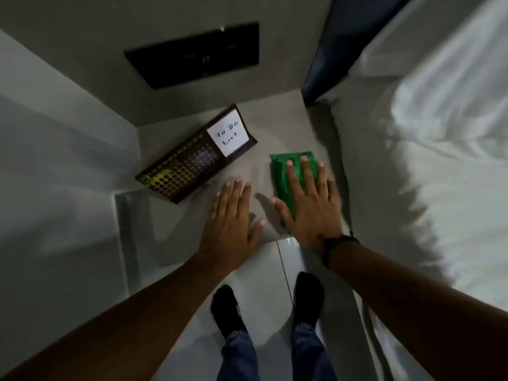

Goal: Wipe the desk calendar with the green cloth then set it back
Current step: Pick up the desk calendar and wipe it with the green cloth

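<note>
My right hand (308,207) lies flat on the cloth (291,171), fingers spread, gripping nothing. My left hand (231,218) is flat and empty, nearer the calendar (192,158), which sits just far-left, long side slanting.

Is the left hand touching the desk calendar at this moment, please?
No, the left hand lies flat on the bare table beside the desk calendar, fingers spread and holding nothing.

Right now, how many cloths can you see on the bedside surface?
1. The green cloth lies folded on the right side of the surface, flat under the right hand, apart from the desk calendar. Nothing suggests another, though the hand covers part of the top.
</note>
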